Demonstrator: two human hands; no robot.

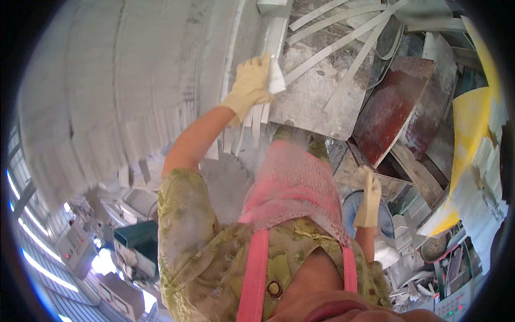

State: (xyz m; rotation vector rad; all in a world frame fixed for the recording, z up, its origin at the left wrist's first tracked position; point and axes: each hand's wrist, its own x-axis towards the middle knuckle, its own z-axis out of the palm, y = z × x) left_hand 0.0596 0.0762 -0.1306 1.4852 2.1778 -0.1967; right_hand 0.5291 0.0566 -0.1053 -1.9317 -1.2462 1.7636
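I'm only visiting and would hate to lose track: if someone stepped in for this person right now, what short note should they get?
Left hand: gloved, raised high, closed on a small white piece held against the big white layered stack.
Right hand: gloved, hanging low by the hip; whether it holds anything cannot be told.
Around: loose white strips lie on a dusty grey board; a reddish-brown panel leans to the right, with a yellow sheet beyond it.
Done: one piece is in hand at the stack's edge.
Left: many strips remain scattered on the board; the stack's lower edge looks uneven.
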